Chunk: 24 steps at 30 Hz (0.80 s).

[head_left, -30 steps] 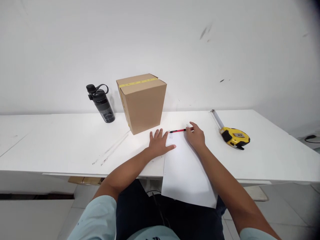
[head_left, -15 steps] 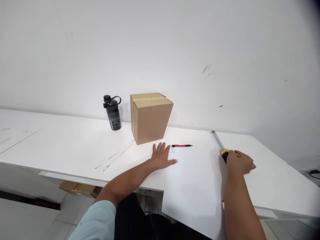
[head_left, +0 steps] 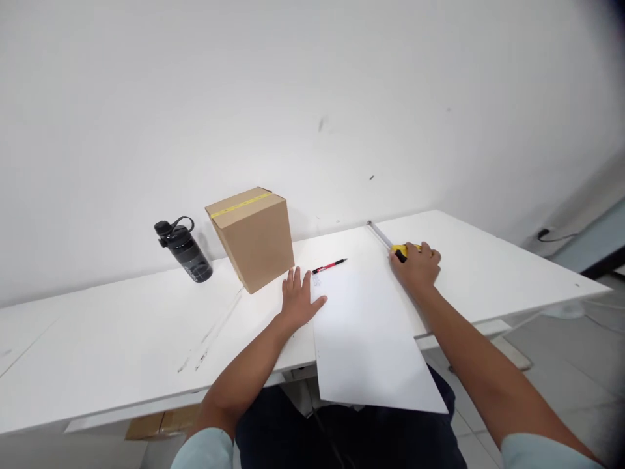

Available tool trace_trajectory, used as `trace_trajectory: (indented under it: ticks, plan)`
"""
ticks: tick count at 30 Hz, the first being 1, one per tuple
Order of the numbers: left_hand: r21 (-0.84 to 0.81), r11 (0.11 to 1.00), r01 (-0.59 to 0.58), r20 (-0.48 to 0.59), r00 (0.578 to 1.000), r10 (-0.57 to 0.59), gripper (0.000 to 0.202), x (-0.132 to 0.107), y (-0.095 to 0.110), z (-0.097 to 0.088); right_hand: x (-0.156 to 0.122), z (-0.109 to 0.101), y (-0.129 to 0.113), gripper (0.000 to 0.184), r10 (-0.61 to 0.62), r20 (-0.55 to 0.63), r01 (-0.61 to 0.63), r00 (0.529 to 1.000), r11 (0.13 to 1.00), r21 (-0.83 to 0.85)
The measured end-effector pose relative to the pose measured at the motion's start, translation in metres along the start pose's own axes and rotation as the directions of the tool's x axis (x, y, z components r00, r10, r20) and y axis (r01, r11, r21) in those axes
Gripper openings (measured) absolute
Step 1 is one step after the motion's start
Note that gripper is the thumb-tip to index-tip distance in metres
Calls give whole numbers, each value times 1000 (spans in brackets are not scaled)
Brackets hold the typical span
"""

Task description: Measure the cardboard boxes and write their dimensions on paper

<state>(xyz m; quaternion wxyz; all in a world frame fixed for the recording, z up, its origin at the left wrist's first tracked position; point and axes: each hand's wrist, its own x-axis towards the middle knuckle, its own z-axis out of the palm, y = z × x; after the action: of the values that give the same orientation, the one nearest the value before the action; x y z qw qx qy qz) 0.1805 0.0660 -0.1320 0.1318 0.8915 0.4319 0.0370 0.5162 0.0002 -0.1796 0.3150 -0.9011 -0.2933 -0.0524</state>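
Note:
My left hand [head_left: 297, 303] lies flat on the table with its fingers spread, its thumb at the left edge of a white sheet of paper [head_left: 364, 326]. Part of that sheet hangs over the table's front edge. My right hand [head_left: 418, 268] is wrapped round a yellow and black tape measure [head_left: 399, 253], with a short length of its blade drawn out toward the wall. Between the hands, a red and black pen [head_left: 329, 266] rests by the sheet's far edge. Just beyond my left hand stands a cardboard box [head_left: 258, 247] with a yellow measuring strip across its top.
A dark water bottle [head_left: 188, 254] with a loop on its lid stands left of the box. The white table [head_left: 122, 332] runs along a white wall [head_left: 293, 85]. Under the table at left is another cardboard box [head_left: 161, 423]. A cable [head_left: 556, 238] hangs at the right.
My right hand has carried the tape measure farther back, so its blade tip now sits by the wall. My left hand stays on the table. The whole view has turned right and tilted.

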Motion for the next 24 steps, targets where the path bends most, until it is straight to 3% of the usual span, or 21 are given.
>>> trace_trajectory:
  ticks: [3, 6, 8, 9, 11, 13, 15, 16, 20, 24]
  plan:
    - [164, 974, -155, -231, 954, 190, 73, -2, 10, -19, 3, 2, -1, 61, 3, 7, -3, 1000, 1000, 9]
    - [271, 946, -177, -465, 837, 290, 62, -1, 21, -76, 4, 3, -1, 58, 4, 20, -5, 1000, 999, 32]
    - [312, 948, -59, -586, 774, 241, 67, 2, 25, -128, 4, 2, 0, 60, 9, 27, -10, 1000, 999, 44]
    - [318, 948, 15, -616, 763, 195, 69, 3, 25, -154, 4, 2, 1, 61, 9, 30, -11, 1000, 999, 49]
    - [305, 940, 151, -635, 768, 82, 70, 4, 19, -195, 4, 1, 3, 64, 1, 41, -4, 999, 998, 59]
    - [295, 924, 242, -600, 800, -18, 66, 1, 4, -216, 4, 1, 4, 66, -3, 51, 0, 999, 998, 67]
    - [292, 917, 273, -579, 813, -58, 65, -8, -14, -216, 4, 1, 5, 66, 0, 50, -4, 999, 997, 73]
    - [289, 918, 273, -598, 800, -50, 65, -15, -24, -210, 3, 2, 6, 65, 1, 46, -5, 999, 997, 81]
    - [301, 930, 211, -767, 633, 104, 71, -61, -66, -177, 3, 1, 7, 62, 22, 23, -27, 999, 980, 195]
    - [485, 874, 35, -753, 525, 397, 71, -122, -102, -149, 3, -6, 9, 58, 75, 23, -78, 997, 960, 270]
